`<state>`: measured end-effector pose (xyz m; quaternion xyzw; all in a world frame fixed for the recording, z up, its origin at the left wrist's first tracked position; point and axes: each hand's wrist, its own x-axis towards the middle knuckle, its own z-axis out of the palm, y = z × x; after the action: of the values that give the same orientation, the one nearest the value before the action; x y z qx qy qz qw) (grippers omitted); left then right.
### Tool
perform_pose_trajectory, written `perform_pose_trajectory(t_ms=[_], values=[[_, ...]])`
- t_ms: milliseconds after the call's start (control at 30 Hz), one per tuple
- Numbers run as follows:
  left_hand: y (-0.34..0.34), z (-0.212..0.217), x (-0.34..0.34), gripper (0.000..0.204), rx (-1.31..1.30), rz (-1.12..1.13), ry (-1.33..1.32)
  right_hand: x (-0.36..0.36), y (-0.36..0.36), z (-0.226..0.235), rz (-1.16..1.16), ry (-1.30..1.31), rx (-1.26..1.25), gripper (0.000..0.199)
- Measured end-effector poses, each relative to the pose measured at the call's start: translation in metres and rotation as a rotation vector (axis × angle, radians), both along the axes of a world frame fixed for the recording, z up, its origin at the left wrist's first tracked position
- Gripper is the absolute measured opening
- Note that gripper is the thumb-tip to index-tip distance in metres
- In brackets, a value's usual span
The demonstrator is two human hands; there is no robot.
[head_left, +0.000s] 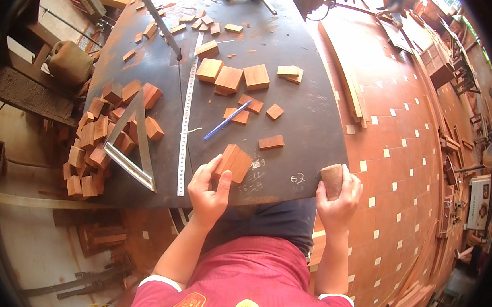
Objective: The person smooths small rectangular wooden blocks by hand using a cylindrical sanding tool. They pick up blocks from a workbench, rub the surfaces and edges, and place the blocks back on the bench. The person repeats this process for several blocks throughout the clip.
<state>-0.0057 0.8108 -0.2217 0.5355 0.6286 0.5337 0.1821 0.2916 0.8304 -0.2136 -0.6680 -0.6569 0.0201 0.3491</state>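
Observation:
My left hand (209, 192) is closed around a reddish wooden block (234, 163), tilted just above the near edge of the dark worktop (294, 122). At the front right corner my right hand (341, 201) grips a dull brown tapered block (331, 180), its lower part hidden by the fingers. Beyond the left hand, a blue pen (220, 119) lies partly over a small flat wooden piece (236, 116). Several thicker blocks (228, 79) sit farther back. Smaller pieces, including a flat wooden block (271, 142), lie between the hands and those blocks.
A white measuring strip (188, 109) runs along the worktop. A metal set square (145, 141) leans against a heap of wooden blocks (96, 137) at the left. A narrow metal blade (162, 27) meets the surface farther back. Long boards (343, 69) lie on the tiled floor (391, 163).

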Motion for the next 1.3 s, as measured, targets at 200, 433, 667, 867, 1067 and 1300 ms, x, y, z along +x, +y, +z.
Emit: perform_pose_trajectory(t_ms=[200,433,667,867,1067,1300], values=[[0.001,-0.001,0.000,0.039,0.061,-0.005,0.086,0.003,0.001,0.000,0.010,0.009,0.013,0.066],[0.000,0.006,0.005,0.047,0.149,-0.061,0.214,0.004,0.000,0.000,0.011,0.002,0.019,0.065],[0.002,0.021,0.003,0.078,0.049,-0.332,0.203,0.003,0.000,-0.001,0.011,0.034,0.016,0.067],[0.031,0.045,-0.020,0.092,-0.094,-0.606,0.358,0.005,0.001,-0.004,0.008,0.018,0.028,0.066],[0.029,0.043,-0.009,0.086,-0.123,-0.426,0.337,0.005,0.000,-0.005,0.015,0.006,0.031,0.067],[0.011,0.034,0.004,0.096,-0.200,-0.156,0.127,0.003,-0.001,-0.004,0.023,-0.007,0.028,0.068]])
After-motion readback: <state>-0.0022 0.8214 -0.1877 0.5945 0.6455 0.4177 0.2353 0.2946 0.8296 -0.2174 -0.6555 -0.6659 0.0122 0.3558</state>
